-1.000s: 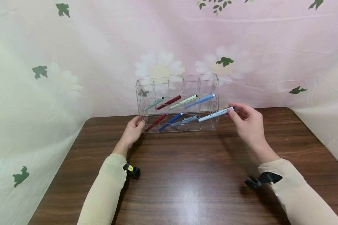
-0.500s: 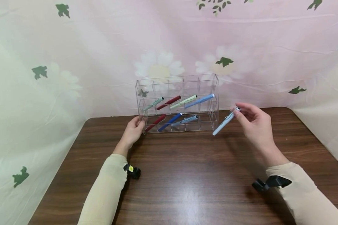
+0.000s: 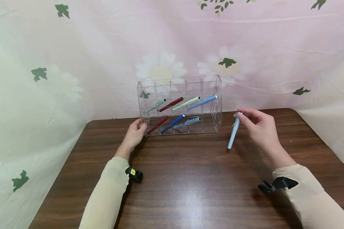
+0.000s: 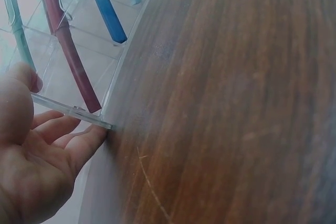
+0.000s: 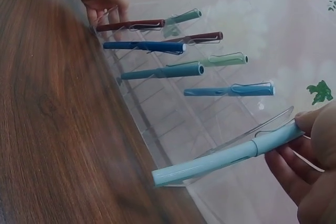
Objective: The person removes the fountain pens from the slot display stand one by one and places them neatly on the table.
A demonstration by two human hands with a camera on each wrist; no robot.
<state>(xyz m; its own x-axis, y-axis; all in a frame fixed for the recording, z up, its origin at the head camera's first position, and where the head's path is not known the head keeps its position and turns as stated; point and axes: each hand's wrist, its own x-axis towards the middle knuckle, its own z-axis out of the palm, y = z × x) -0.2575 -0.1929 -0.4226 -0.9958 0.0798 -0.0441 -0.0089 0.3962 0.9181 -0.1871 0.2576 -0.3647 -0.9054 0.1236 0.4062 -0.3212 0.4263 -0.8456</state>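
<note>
My left hand [image 3: 135,133] holds the left end of a clear tiered pen rack [image 3: 210,128]; in the left wrist view its thumb [image 4: 26,76] and fingers lie on either side of the end wall. To the right of the rack, my right hand [image 3: 262,128] pinches a light blue pen [image 3: 233,132] by its cap end, the other end pointing down over the table. A dark red pen [image 3: 158,125], a dark blue pen [image 3: 173,124] and a grey-blue pen [image 3: 187,122] lean in the lower row. Above them lean a teal pen [image 3: 156,105], another dark red pen [image 3: 171,104], a pale green pen [image 3: 186,103] and a sky blue pen [image 3: 202,102].
The rack stands at the back of a dark wood table [image 3: 177,178], close to a floral cloth backdrop [image 3: 109,63]. Side cloths hang along the left and right table edges. A black camera mount [image 3: 278,185] sits on my right wrist, another [image 3: 134,174] on my left.
The light blue pen has moved away from the rack's lower right side, swinging from nearly level to steeply downward as my right hand shifted right. My left hand stays on the rack.
</note>
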